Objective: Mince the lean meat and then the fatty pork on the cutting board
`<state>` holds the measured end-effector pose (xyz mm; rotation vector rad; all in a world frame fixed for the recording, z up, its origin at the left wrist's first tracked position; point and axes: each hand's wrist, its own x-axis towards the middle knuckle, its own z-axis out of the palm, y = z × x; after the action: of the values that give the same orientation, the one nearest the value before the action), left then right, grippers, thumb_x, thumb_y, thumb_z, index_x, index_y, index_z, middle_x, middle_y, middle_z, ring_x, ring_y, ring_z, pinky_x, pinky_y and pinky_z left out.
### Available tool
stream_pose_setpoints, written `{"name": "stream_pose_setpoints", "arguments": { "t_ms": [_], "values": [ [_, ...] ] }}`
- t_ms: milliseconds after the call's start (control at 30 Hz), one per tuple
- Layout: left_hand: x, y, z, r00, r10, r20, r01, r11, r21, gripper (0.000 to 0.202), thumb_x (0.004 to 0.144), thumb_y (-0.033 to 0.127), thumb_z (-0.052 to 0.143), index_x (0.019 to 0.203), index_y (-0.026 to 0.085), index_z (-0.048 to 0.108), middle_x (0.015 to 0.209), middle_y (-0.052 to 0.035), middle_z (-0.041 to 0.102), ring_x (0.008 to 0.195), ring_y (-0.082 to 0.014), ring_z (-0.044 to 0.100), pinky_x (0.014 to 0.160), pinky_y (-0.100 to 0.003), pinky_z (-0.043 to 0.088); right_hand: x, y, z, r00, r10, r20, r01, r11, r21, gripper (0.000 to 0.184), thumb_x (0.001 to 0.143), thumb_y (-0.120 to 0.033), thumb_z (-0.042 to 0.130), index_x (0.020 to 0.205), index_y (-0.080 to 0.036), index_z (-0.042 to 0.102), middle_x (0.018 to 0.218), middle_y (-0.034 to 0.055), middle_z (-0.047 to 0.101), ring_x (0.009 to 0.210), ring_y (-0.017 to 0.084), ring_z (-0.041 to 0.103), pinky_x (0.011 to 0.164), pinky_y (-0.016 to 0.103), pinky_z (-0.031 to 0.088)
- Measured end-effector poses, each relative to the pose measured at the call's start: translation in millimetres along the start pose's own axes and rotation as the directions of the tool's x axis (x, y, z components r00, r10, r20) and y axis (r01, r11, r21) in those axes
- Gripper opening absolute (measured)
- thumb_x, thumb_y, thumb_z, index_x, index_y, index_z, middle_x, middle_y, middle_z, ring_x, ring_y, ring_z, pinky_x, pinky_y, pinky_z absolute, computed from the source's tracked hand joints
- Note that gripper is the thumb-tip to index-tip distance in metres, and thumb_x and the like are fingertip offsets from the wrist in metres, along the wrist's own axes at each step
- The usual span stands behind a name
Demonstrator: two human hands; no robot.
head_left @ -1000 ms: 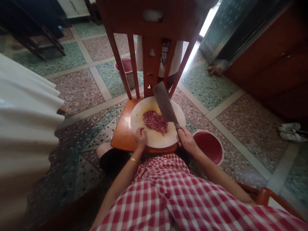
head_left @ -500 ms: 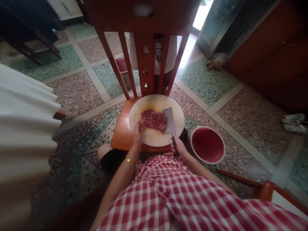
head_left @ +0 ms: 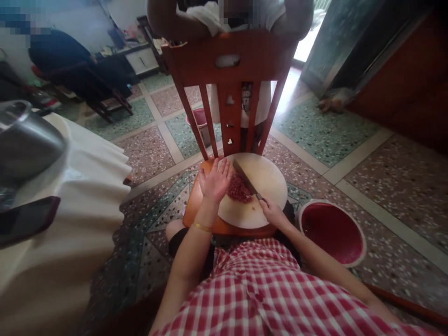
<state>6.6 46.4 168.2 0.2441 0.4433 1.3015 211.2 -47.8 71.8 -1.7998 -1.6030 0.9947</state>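
Note:
A round pale cutting board (head_left: pixel 269 179) lies on the seat of a red wooden chair (head_left: pixel 229 70). A small heap of minced red bits (head_left: pixel 240 191) sits in the board's middle. My right hand (head_left: pixel 271 212) grips the handle of a cleaver (head_left: pixel 245 179), whose blade stands edge-down in the heap. My left hand (head_left: pixel 214 179) lies flat, fingers stretched out, on the board's left side against the heap and the blade's far end.
A red bowl (head_left: pixel 332 231) stands on the terrazzo floor right of the chair. Another person stands behind the chair back (head_left: pixel 227 14). A white-clothed table (head_left: pixel 70 196) at left carries a dark phone (head_left: pixel 26 219) and a metal pot (head_left: pixel 24 140). A pink bucket (head_left: pixel 199 123) sits beyond the chair.
The cleaver came down from raised over the board into the heap. My left hand went from a loose curl at the board's near edge to flat beside the heap. The camera tilted up.

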Motion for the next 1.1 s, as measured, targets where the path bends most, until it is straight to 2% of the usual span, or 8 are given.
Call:
{"name": "stream_pose_setpoints", "arguments": {
  "t_ms": [133,267,400,633,700,800,1000,1100],
  "values": [
    [24,5,9.8,0.999,0.030,0.011,-0.030,0.999,0.041,0.065,0.082,0.065,0.016,0.111,0.020,0.053,0.128,-0.0117,0.048,0.124,-0.0243,0.041,0.099,-0.045,0.036,-17,-8,-13,0.991,0.127,0.030,-0.130,0.942,0.310,0.035,0.084,-0.050,0.036,0.089,-0.019,0.052,0.046,-0.0064,0.046,0.036,0.012,0.044,0.036,0.022,0.033],
    [36,10,35.5,0.995,0.098,0.036,-0.103,0.982,0.158,0.062,0.083,0.064,0.016,0.106,0.021,0.055,0.123,-0.0110,0.051,0.121,-0.0252,0.042,0.094,-0.048,0.039,-28,-19,-15,0.980,0.157,0.123,-0.198,0.840,0.505,0.037,0.080,-0.055,0.040,0.088,-0.020,0.048,0.043,-0.0107,0.041,0.028,0.008,0.036,0.028,0.018,0.024],
    [40,15,60.4,0.987,0.135,0.092,-0.151,0.970,0.190,0.064,0.083,0.063,0.013,0.106,0.021,0.055,0.123,-0.0108,0.052,0.121,-0.0255,0.043,0.092,-0.048,0.042,-27,-13,-2,0.973,0.150,0.173,-0.219,0.829,0.514,0.038,0.078,-0.056,0.042,0.087,-0.020,0.049,0.040,-0.0113,0.040,0.027,0.007,0.035,0.028,0.017,0.023],
    [44,22,86.6,0.965,0.127,0.229,-0.158,0.980,0.121,0.066,0.084,0.063,0.014,0.113,0.017,0.052,0.128,-0.0128,0.048,0.125,-0.0272,0.038,0.096,-0.048,0.040,-23,21,29,0.976,0.130,0.172,-0.187,0.907,0.377,0.037,0.082,-0.048,0.037,0.098,-0.018,0.052,0.040,-0.0108,0.039,0.029,0.010,0.039,0.032,0.021,0.031],
    [42,22,91.9,0.966,0.126,0.228,-0.156,0.981,0.118,0.065,0.084,0.062,0.015,0.115,0.018,0.052,0.127,-0.0126,0.049,0.125,-0.0270,0.038,0.096,-0.048,0.040,-22,24,28,0.983,0.094,0.155,-0.140,0.936,0.323,0.037,0.081,-0.046,0.040,0.100,-0.018,0.054,0.048,-0.0065,0.050,0.038,0.013,0.048,0.040,0.025,0.041],
    [38,22,93.7,0.976,0.115,0.184,-0.131,0.988,0.081,0.066,0.084,0.061,0.013,0.114,0.016,0.052,0.128,-0.0133,0.049,0.126,-0.0255,0.038,0.096,-0.045,0.041,-21,15,14,0.997,-0.031,0.064,0.014,0.966,0.259,0.037,0.079,-0.042,0.046,0.102,-0.016,0.059,0.080,0.0058,0.067,0.074,0.022,0.063,0.070,0.033,0.049],
    [31,30,83.9,0.984,0.173,0.050,-0.177,0.980,0.090,0.065,0.085,0.056,0.010,0.114,0.015,0.051,0.129,-0.0137,0.047,0.124,-0.0229,0.041,0.094,-0.043,0.044,-19,-43,-35,0.968,-0.214,-0.135,0.241,0.942,0.234,0.050,0.084,-0.038,0.044,0.131,-0.020,0.042,0.126,0.0083,0.054,0.118,0.025,0.047,0.099,0.038,0.034],
    [29,36,83.3,0.974,0.221,0.044,-0.225,0.965,0.134,0.064,0.085,0.055,0.011,0.114,0.016,0.052,0.128,-0.0136,0.048,0.123,-0.0228,0.042,0.093,-0.043,0.044,-12,-51,-32,0.957,-0.237,-0.169,0.262,0.954,0.148,0.056,0.085,-0.034,0.042,0.138,-0.022,0.030,0.134,0.0084,0.046,0.119,0.024,0.046,0.098,0.036,0.036]
  ]
}}
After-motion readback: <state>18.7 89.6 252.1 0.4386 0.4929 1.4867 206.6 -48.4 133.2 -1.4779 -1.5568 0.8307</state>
